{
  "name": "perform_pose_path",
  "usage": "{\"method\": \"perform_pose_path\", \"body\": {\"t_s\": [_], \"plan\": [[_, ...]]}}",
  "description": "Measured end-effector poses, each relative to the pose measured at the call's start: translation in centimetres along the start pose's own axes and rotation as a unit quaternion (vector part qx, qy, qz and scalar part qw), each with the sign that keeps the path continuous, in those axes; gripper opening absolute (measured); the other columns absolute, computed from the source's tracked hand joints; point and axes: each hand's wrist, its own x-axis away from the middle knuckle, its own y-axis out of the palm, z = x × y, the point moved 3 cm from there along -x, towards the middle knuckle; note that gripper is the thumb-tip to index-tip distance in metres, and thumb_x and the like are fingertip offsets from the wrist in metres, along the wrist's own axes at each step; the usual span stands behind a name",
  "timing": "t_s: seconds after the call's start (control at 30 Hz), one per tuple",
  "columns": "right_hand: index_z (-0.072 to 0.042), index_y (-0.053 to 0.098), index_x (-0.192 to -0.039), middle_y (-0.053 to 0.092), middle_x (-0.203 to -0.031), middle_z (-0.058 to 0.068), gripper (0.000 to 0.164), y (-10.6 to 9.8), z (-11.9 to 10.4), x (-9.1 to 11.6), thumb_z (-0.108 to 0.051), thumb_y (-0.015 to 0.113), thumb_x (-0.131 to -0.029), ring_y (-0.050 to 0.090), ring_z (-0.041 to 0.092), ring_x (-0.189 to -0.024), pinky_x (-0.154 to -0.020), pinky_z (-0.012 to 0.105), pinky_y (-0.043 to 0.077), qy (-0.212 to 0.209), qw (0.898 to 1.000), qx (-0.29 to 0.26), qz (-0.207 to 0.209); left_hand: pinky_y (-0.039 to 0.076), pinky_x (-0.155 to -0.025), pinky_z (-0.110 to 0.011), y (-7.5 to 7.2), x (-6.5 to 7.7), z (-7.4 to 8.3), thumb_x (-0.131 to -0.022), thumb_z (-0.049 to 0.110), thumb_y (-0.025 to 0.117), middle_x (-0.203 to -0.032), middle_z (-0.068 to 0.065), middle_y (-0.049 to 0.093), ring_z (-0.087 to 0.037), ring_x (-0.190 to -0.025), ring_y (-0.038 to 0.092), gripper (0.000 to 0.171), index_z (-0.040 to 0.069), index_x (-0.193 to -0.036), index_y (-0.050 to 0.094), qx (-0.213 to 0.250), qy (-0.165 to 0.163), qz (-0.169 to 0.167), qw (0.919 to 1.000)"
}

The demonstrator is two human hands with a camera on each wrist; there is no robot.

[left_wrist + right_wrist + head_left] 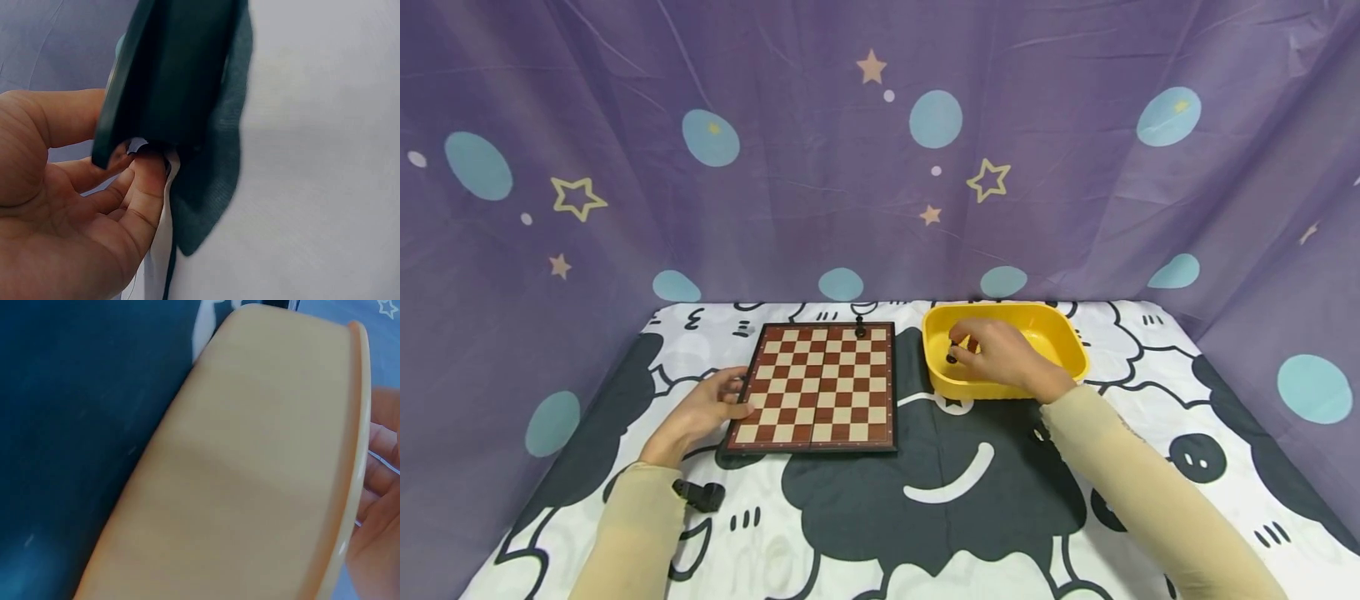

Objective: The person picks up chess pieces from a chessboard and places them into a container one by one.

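A brown-and-cream chessboard [820, 385] with a black rim lies on the cloth. At its left edge my left hand [703, 408] grips the board, thumb on top and fingers beneath; the left wrist view shows the dark side of the board [169, 75] between them. One black chess piece [860, 327] stands on the far row, right of the fold. My right hand [1000, 354] reaches into a yellow basin [1067, 367] and pinches a black chess piece [952, 354]. In the right wrist view the basin wall [250, 450] hides the fingertips and the piece.
A white cloth [760, 550] with black cartoon shapes covers the table. Behind it and at both sides hangs a purple curtain [805, 208] with stars and dots. A black strap-like device [700, 495] sits at the left wrist. Dark bits show inside the basin near the right hand.
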Motion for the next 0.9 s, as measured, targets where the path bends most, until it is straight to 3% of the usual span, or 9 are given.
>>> {"method": "perform_pose_path", "body": {"t_s": [0.23,0.5,0.9], "plan": [[-0.011,0.068,-0.108,0.068,-0.1,0.002,0.025,0.7,-1.5,-1.5,-0.028,0.066,-0.09,0.06,0.018,-0.081,-0.074,0.033,0.049,-0.017,1.0,0.01,-0.006,0.041,-0.088,-0.046,0.1,0.0,-0.1,-0.085,0.012,0.071,-0.136,-0.028,0.038,-0.033,-0.11,0.045,0.079,-0.001,-0.148,0.025,0.002,-0.003,0.001,1.0],[-0.013,0.068,-0.107,0.067,-0.099,-0.001,0.022,1.3,-2.5,-2.8,-0.027,0.066,-0.091,0.061,0.016,-0.081,-0.072,0.032,0.049,-0.031,0.999,0.011,0.0,0.041,-0.09,-0.048,0.0,-0.1,0.1,-0.086,0.011,0.071,-0.137,-0.027,0.037,-0.035,-0.112,0.046,0.08,-0.001,-0.149,0.023,0.005,-0.005,-0.002,1.0],[-0.016,0.067,-0.113,0.066,-0.105,-0.002,0.026,2.2,-3.3,-4.4,-0.031,0.064,-0.092,0.059,0.011,-0.086,-0.08,0.034,0.049,-0.009,1.0,0.011,-0.023,0.041,-0.09,-0.047,0.0,-0.1,-0.1,-0.085,0.012,0.071,-0.137,-0.029,0.037,-0.036,-0.113,0.046,0.08,-0.002,-0.149,0.024,0.003,0.002,-0.001,1.0]]}}
